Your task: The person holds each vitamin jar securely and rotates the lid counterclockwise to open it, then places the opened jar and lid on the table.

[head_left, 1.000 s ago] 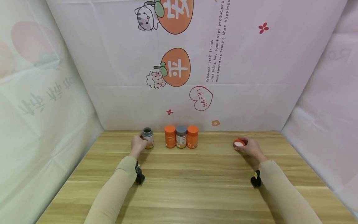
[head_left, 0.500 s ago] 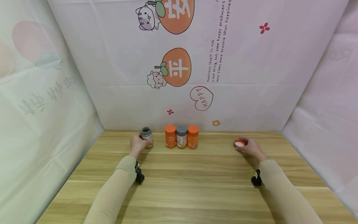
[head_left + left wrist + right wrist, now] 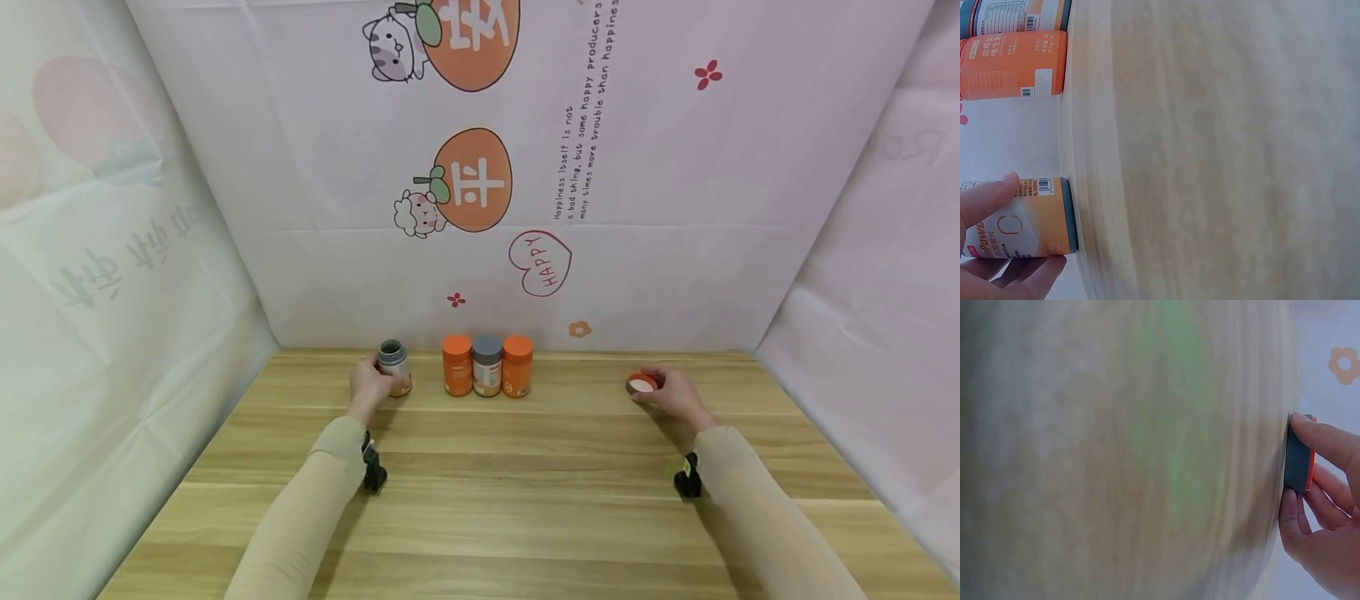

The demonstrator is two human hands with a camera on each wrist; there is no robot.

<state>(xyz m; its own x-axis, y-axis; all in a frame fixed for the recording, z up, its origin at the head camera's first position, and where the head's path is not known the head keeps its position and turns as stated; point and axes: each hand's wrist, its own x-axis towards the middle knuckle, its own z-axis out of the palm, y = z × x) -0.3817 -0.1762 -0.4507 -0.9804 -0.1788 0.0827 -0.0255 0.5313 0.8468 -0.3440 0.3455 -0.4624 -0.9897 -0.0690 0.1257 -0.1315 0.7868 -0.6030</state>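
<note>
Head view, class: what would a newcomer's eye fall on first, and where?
Probably the large orange fruits printed on the white backdrop, then the row of three capped jars at the back of the table. Next comes the left hand gripping an uncapped jar left of the row, and the right hand holding a grey-and-orange lid-like piece well to its right.

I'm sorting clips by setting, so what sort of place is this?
Probably a makeshift filming booth: printed white sheets enclose three sides of a wooden table, a small black device sits at each wrist, and three capped jars stand near the back.
</note>
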